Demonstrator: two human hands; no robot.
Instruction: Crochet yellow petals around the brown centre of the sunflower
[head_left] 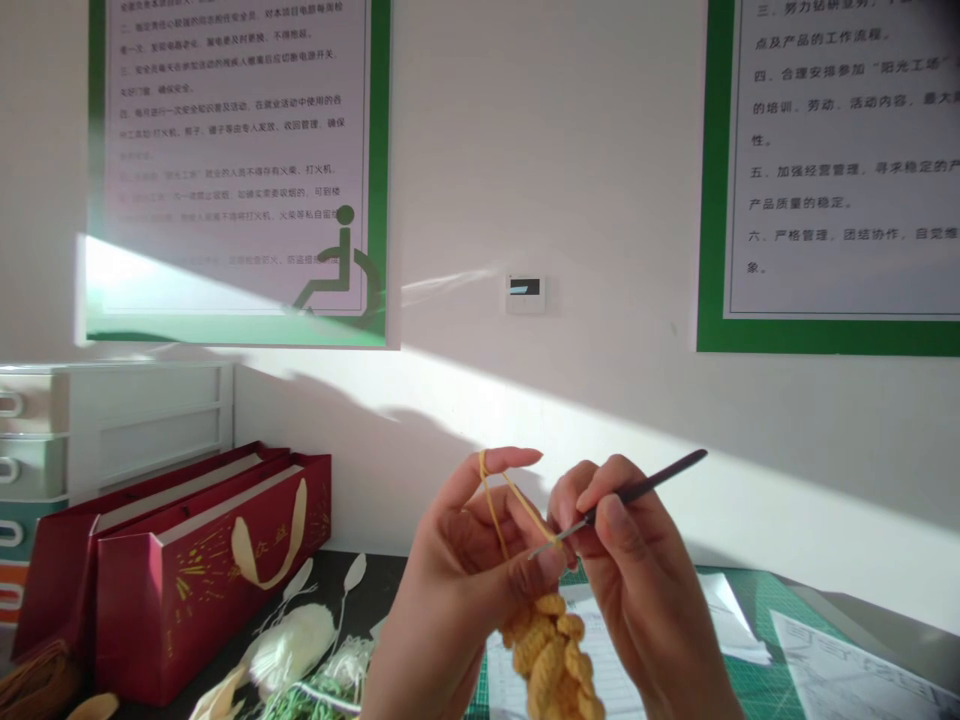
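My left hand point(480, 560) pinches the top of a yellow crochet piece point(551, 660) between thumb and fingers. Yellow yarn point(491, 505) loops over its raised index finger and runs down to the work. In my right hand point(622, 530) is a crochet hook point(660, 474) with a dark handle, gripped like a pen and slanting up to the right. The hook's thin metal shaft points left and meets the yarn by my left thumb. Below the hands hangs the bumpy crocheted part, cut off by the lower frame edge.
Red paper gift bags point(217, 570) stand at left before a drawer unit point(150, 430). White yarn point(292, 645) and green yarn point(319, 698) lie beside them. Printed papers point(847, 670) rest on a green cutting mat point(757, 600). Behind is a wall with posters point(379, 180).
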